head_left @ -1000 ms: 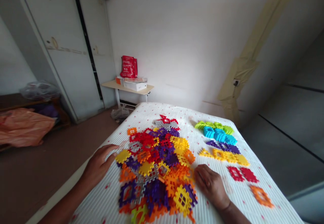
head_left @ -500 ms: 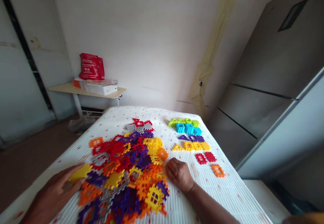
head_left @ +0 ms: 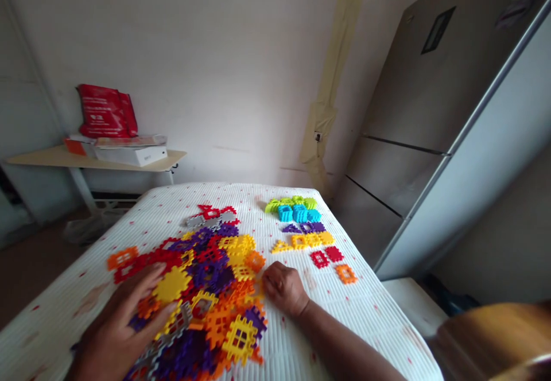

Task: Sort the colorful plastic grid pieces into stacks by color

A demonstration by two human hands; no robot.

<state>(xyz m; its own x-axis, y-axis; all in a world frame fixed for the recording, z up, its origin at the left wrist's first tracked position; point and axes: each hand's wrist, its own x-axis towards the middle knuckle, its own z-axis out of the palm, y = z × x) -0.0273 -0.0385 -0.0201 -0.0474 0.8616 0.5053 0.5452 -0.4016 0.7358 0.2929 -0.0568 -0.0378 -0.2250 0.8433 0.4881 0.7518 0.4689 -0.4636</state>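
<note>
By one pile, left fingers gripping one yellow piece, right fingers curled closed, two red squares, one orange square

- A single head view, worn by the person, looks from behind the near side of the worktop, facing forward and down across it.
- The camera sits above the worktop; both hands, left and right, are close, reaching in from the lower part of the picture.
- The near edge of the worktop runs out of the bottom; its far edge lies about mid-height.
- Beyond, it faces a pale wall, farther off, filling the upper middle.
- A side table stands at the left, and a tall grey fridge leans in the wide view at the right.
</note>
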